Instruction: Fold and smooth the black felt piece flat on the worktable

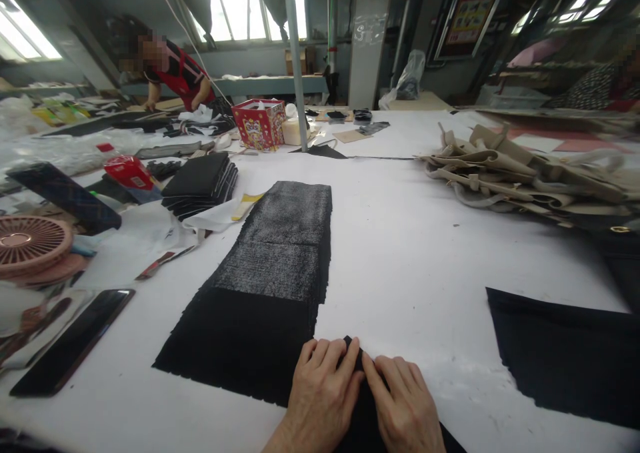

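Both hands are together at the bottom centre, on a black cloth piece (364, 416) that lies on the white table. My left hand (325, 389) pinches the cloth's upper edge, fingers bent and pressed together. Close beside it, my right hand (403, 399) has its fingertips on the same edge, with the forefinger meeting the fold. Part of the cloth is hidden under both hands. Just beyond my left hand lies a stack of black cloth pieces (250, 339), its far part covered with greyish speckled layers. Another black cloth (575, 353) lies flat at the right.
A phone (75, 343), pink fan (35, 246) and folded black stack (200, 179) are at the left. Beige pieces (520, 173) are heaped at the right. Behind a red box (259, 125) and a pole (296, 59), a person (183, 73) leans over a table.
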Demonstrator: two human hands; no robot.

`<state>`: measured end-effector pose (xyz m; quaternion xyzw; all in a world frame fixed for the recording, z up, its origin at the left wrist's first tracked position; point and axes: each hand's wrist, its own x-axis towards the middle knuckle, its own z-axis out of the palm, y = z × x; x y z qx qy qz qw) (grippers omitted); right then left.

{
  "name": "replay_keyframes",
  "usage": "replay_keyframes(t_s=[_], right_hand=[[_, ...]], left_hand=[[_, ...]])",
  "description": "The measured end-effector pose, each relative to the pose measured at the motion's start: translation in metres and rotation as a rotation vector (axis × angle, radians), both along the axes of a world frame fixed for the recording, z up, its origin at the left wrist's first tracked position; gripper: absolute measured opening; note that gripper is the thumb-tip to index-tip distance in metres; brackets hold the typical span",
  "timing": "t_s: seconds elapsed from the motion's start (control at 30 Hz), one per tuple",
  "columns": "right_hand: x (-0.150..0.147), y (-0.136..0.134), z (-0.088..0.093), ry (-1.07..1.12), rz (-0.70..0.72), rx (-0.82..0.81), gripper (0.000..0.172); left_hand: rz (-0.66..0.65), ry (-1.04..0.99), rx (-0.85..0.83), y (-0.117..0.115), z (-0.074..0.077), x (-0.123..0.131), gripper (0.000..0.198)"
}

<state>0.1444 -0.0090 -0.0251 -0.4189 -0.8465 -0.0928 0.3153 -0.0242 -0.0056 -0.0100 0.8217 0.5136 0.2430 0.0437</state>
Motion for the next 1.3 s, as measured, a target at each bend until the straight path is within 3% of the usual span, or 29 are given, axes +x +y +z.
replay_keyframes(t_s=[0.43,0.73,0.93,1.1,1.3], right_hand=[[0.001,0.004,-0.001,-0.012,0.010,0.076,0.032],[-0.005,-0.004,0.002,0.025,-0.067,-0.004,0.033],[-0.007,-0.004,0.003,0.037,-0.126,-0.127,0.030],[-0.003,-0.002,0.004,0.050,-0.171,-0.186,0.029],[0.006,-0.010,0.002,0.052,-0.157,-0.183,0.030]], left_hand=[[-0.027,-0.007,0.084,0.002,-0.003,-0.002,0.037],[0.057,0.013,0.164,-0.006,0.014,-0.009,0.037],[-0.074,0.206,0.122,0.003,0.005,-0.007,0.038],[-0.181,0.420,0.168,0.015,0.010,-0.008,0.036],[-0.176,0.514,0.142,0.007,0.012,-0.006,0.042]])
